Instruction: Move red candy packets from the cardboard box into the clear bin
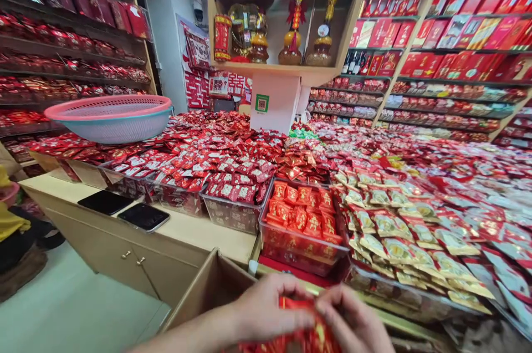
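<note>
Red packets [320, 335], 6 o'clock: held in left hand [264, 308] and right hand [357, 322]. Step: apparent handling. Next move calls for controlled grip.

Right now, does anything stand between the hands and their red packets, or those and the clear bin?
Nothing visible separates the left hand or right hand from the red packets; a yellowish ledge and the clear bin's front wall stand beyond.
</note>
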`<state>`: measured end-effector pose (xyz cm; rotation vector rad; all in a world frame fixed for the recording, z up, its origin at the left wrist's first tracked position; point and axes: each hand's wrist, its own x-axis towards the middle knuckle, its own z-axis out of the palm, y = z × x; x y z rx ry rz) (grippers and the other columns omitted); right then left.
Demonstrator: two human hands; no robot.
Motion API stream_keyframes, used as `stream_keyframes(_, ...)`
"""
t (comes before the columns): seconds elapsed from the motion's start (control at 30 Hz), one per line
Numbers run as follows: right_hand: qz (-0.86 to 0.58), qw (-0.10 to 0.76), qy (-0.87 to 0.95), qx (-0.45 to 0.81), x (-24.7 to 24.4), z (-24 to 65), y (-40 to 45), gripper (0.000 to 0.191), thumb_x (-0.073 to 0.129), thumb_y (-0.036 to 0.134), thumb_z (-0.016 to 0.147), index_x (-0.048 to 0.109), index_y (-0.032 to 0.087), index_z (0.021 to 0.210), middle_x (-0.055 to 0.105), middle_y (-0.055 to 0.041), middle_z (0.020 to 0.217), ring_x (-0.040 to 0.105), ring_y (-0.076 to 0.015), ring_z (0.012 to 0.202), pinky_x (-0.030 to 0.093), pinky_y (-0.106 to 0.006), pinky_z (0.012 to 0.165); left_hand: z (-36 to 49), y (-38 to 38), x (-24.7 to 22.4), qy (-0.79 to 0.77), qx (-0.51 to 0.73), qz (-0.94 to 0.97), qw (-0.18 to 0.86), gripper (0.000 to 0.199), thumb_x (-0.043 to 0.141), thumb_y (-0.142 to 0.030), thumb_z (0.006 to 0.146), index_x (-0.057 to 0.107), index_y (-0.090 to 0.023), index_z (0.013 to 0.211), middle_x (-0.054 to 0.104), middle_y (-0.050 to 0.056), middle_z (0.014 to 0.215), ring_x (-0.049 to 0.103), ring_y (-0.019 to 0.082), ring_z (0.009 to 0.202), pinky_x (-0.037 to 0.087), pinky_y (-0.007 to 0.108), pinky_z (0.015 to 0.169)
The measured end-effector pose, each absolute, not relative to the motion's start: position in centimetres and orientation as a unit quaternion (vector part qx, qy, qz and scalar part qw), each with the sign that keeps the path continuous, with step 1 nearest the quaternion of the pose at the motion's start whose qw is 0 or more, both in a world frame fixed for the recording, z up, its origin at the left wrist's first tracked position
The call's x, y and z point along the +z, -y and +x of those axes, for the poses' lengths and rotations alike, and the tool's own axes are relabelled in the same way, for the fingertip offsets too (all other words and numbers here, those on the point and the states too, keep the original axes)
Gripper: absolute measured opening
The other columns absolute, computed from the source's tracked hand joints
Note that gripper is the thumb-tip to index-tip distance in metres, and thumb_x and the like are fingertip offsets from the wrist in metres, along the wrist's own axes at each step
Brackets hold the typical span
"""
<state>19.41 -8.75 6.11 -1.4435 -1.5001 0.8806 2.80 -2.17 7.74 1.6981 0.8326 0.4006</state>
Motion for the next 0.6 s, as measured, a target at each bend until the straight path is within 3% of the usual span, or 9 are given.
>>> stream_keyframes(0.1,-0.557,0.554,0.506,0.357,7.9,19.5,7.9,0.024,0.053,0.043,0.074,0.053,0.02,0.078,0.057,-0.0014,0.069,0.054,-0.0142,0.065,0.046,-0.025,0.06,4.3,1.7,9.8,-0.347,0.262,0.673,0.598,0.033,0.056,-0.04,0.07,0.064,-0.013,0.087,0.063,0.003,0.072,0.054,0.011,0.06,0.045,0.022,0.059)
stream_keyframes(0.17,-0.535,0.579,0.468,0.4,8.5,19.2,7.7,0.029,0.06,0.04,0.069,0.052,0.019,0.089,0.06,-0.0037,0.079,0.057,-0.016,0.075,0.048,-0.026,0.068,4.8,1.3,9.7,-0.343,0.321,0.645,0.603,0.03,0.057,-0.038,0.071,0.064,-0.012,0.082,0.061,0.003,0.068,0.052,0.01,0.058,0.044,0.021,0.057)
stream_keyframes(0.23,-0.518,0.583,0.44,0.445,8.4,18.9,7.6,0.033,0.065,0.037,0.065,0.054,0.019,0.09,0.062,-0.0048,0.083,0.057,-0.0177,0.08,0.048,-0.028,0.072,5.0,1.0,9.1,-0.34,0.354,0.615,0.617,0.027,0.057,-0.037,0.071,0.063,-0.012,0.078,0.059,0.001,0.064,0.051,0.009,0.056,0.044,0.021,0.055)
stream_keyframes(0.4,-0.497,0.594,0.343,0.531,7.1,18.1,7.5,0.026,0.068,0.035,0.062,0.058,0.017,0.078,0.063,-0.0014,0.071,0.057,-0.0149,0.064,0.047,-0.026,0.06,4.8,1.3,7.6,-0.341,0.349,0.528,0.695,0.031,0.059,-0.041,0.069,0.059,-0.011,0.08,0.055,0.0,0.059,0.049,0.008,0.046,0.045,0.022,0.046)
stream_keyframes(0.6,-0.495,0.579,0.316,0.566,6.7,18.0,7.7,0.024,0.065,0.036,0.066,0.06,0.019,0.082,0.065,-0.0025,0.074,0.059,-0.0156,0.07,0.045,-0.027,0.067,3.7,1.0,7.1,-0.336,0.319,0.525,0.714,0.033,0.059,-0.044,0.068,0.055,-0.013,0.078,0.055,0.0,0.06,0.05,0.009,0.046,0.044,0.021,0.044)
